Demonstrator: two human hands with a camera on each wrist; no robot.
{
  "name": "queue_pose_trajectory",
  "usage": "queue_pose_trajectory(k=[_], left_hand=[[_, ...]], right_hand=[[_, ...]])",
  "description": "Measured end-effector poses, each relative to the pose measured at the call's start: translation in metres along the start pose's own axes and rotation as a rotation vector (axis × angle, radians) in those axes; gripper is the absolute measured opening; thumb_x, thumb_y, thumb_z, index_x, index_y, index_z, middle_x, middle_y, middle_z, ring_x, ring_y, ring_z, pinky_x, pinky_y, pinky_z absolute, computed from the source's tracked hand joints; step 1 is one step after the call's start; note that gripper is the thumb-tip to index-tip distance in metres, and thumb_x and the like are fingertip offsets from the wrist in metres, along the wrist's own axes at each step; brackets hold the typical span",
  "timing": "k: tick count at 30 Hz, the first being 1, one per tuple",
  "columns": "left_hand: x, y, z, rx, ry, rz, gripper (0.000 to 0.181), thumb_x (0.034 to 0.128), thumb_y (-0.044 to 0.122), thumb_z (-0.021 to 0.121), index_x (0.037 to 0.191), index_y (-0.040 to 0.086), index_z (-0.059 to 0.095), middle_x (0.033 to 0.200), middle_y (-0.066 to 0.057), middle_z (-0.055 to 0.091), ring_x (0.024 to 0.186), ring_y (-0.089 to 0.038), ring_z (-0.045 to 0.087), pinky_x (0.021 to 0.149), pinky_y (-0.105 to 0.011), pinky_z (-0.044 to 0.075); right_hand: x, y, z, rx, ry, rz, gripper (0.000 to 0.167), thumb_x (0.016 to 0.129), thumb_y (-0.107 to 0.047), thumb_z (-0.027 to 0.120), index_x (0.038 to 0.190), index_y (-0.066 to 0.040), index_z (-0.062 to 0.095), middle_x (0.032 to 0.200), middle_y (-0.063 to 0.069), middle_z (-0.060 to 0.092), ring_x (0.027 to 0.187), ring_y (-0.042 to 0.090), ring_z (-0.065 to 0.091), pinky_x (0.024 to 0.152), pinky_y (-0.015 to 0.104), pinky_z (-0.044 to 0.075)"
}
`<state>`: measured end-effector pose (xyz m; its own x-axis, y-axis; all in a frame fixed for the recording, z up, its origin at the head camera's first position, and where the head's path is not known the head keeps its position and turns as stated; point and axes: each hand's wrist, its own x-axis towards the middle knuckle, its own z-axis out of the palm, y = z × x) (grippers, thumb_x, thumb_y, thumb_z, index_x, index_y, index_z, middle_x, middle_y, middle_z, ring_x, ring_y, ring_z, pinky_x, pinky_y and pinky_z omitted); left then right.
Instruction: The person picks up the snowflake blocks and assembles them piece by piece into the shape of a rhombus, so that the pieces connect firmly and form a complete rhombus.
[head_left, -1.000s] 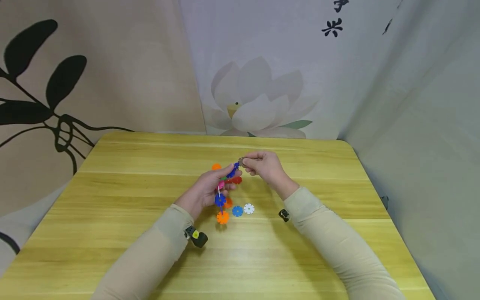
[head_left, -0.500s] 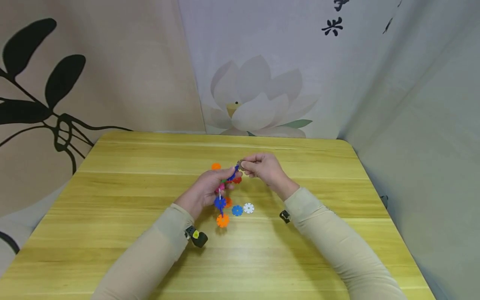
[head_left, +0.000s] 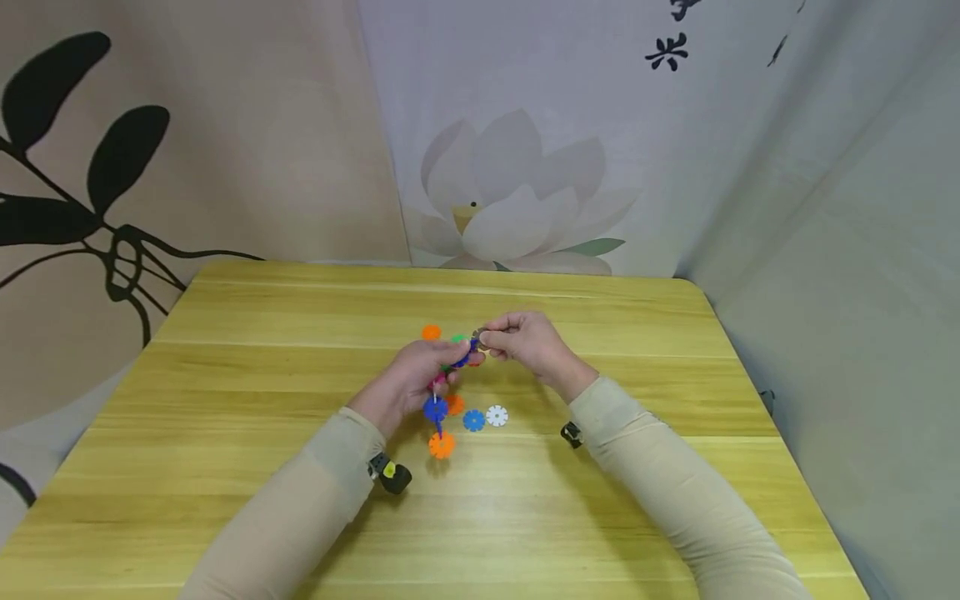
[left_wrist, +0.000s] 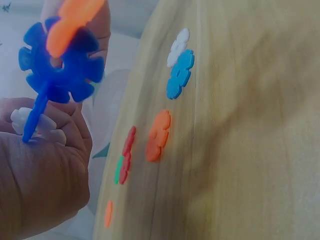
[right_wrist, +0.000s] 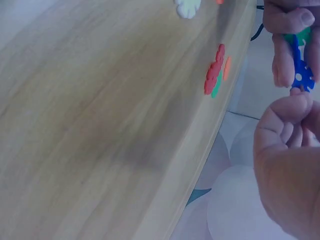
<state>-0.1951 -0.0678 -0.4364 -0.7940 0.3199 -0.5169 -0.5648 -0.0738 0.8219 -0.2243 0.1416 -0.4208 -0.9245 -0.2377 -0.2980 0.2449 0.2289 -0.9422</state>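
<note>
Joined notched discs form a chain gripped by the left hand (head_left: 416, 372), its thumb on a dark blue disc (head_left: 461, 359). From that hand hang a blue disc (head_left: 435, 408) and, lowest, an orange disc (head_left: 442, 445); the left wrist view shows the blue disc (left_wrist: 62, 62) large, with a white one by the palm. The right hand (head_left: 531, 346) pinches a brownish-grey disc (head_left: 482, 337) between thumb and fingers, at the upper end of the chain. In the right wrist view, its fingertips meet the edge of the blue disc (right_wrist: 303, 77); the pinched disc is mostly hidden there.
On the wooden table (head_left: 600, 517) lie a light blue disc (head_left: 474, 420), a white disc (head_left: 497, 416), an orange disc (head_left: 455, 405) and another orange disc (head_left: 431, 332) farther back. Red (right_wrist: 214, 70) and green (right_wrist: 217, 85) discs lie close together. A curtain stands behind the table.
Both hands have lowered slightly toward the person, the right still pinching its disc. The hanging end of the chain has swung a little down and left, and a green disc behind the left hand now shows.
</note>
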Motion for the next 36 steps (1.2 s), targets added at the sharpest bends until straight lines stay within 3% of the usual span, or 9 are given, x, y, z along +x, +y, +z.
queue_pose_trajectory(k=[3, 9, 15, 18, 20, 23, 27, 31, 36], left_hand=[[0.000, 0.000, 0.003, -0.025, 0.001, 0.028, 0.040, 0.1102, 0.034, 0.062, 0.133, 0.001, 0.070, 0.131, -0.012, 0.075, 0.058, -0.003, 0.049, 0.043, -0.011, 0.037], [0.002, -0.003, 0.011, -0.106, -0.022, 0.067, 0.045, 0.1125, 0.038, 0.056, 0.139, 0.003, 0.067, 0.108, -0.003, 0.079, 0.066, -0.008, 0.059, 0.047, -0.015, 0.044], [0.003, -0.004, 0.009, -0.136, -0.026, 0.050, 0.045, 0.1156, 0.039, 0.047, 0.151, 0.013, 0.059, 0.152, -0.016, 0.064, 0.071, -0.011, 0.067, 0.050, -0.016, 0.047], [0.002, -0.004, 0.006, -0.144, -0.020, 0.034, 0.044, 0.1168, 0.034, 0.044, 0.154, 0.013, 0.053, 0.156, -0.015, 0.060, 0.074, -0.011, 0.069, 0.051, -0.017, 0.048], [0.001, -0.003, 0.004, -0.161, -0.014, 0.020, 0.043, 0.1173, 0.033, 0.043, 0.156, 0.014, 0.051, 0.156, -0.013, 0.061, 0.074, -0.011, 0.070, 0.051, -0.017, 0.048], [0.001, -0.002, 0.001, -0.191, 0.004, 0.000, 0.043, 0.1174, 0.034, 0.042, 0.156, 0.016, 0.050, 0.155, -0.011, 0.062, 0.075, -0.012, 0.070, 0.051, -0.017, 0.048], [0.003, -0.002, -0.003, -0.217, 0.024, -0.005, 0.042, 0.1175, 0.033, 0.042, 0.155, 0.015, 0.048, 0.155, -0.012, 0.062, 0.076, -0.013, 0.071, 0.051, -0.017, 0.049], [0.004, -0.001, -0.004, -0.229, 0.043, 0.004, 0.040, 0.1175, 0.032, 0.042, 0.152, 0.013, 0.048, 0.155, -0.013, 0.061, 0.077, -0.013, 0.071, 0.052, -0.017, 0.049], [0.004, -0.001, -0.004, -0.242, 0.049, 0.022, 0.039, 0.1176, 0.030, 0.041, 0.151, 0.011, 0.049, 0.157, -0.015, 0.059, 0.076, -0.012, 0.070, 0.053, -0.017, 0.051]], right_hand=[[0.001, -0.001, 0.001, -0.009, -0.005, 0.006, 0.018, 0.102, -0.013, 0.075, 0.115, 0.000, 0.075, 0.101, 0.007, 0.078, 0.082, 0.014, 0.070, 0.100, 0.050, 0.063], [0.002, -0.001, 0.004, 0.019, -0.003, 0.012, 0.022, 0.105, -0.015, 0.070, 0.122, -0.001, 0.072, 0.117, 0.014, 0.075, 0.085, 0.016, 0.070, 0.105, 0.054, 0.060], [0.003, -0.001, 0.006, -0.059, -0.003, 0.008, 0.029, 0.108, -0.021, 0.067, 0.131, -0.006, 0.073, 0.123, 0.015, 0.073, 0.094, 0.025, 0.067, 0.096, 0.045, 0.061], [0.002, 0.001, 0.004, -0.102, -0.019, 0.004, 0.036, 0.110, -0.023, 0.062, 0.141, -0.006, 0.068, 0.125, 0.015, 0.072, 0.102, 0.033, 0.066, 0.094, 0.045, 0.059], [0.000, 0.005, 0.001, -0.175, -0.025, -0.021, 0.040, 0.112, -0.024, 0.059, 0.146, -0.004, 0.063, 0.128, 0.016, 0.071, 0.105, 0.034, 0.066, 0.093, 0.044, 0.059], [-0.006, 0.015, -0.006, -0.403, -0.040, -0.076, 0.041, 0.112, -0.026, 0.059, 0.147, -0.003, 0.063, 0.133, 0.015, 0.072, 0.110, 0.030, 0.068, 0.098, 0.044, 0.060], [-0.016, 0.031, -0.014, -0.690, -0.142, -0.143, 0.035, 0.107, -0.026, 0.068, 0.136, -0.007, 0.071, 0.133, 0.010, 0.075, 0.119, 0.024, 0.069, 0.107, 0.043, 0.059], [-0.027, 0.041, -0.016, -0.794, -0.258, -0.219, 0.043, 0.096, -0.029, 0.083, 0.133, -0.010, 0.074, 0.130, 0.005, 0.076, 0.116, 0.020, 0.069, 0.106, 0.041, 0.059], [-0.040, 0.045, -0.012, -0.903, -0.316, -0.309, 0.044, 0.088, -0.033, 0.090, 0.128, -0.017, 0.079, 0.120, -0.002, 0.073, 0.100, 0.013, 0.061, 0.088, 0.031, 0.056]])
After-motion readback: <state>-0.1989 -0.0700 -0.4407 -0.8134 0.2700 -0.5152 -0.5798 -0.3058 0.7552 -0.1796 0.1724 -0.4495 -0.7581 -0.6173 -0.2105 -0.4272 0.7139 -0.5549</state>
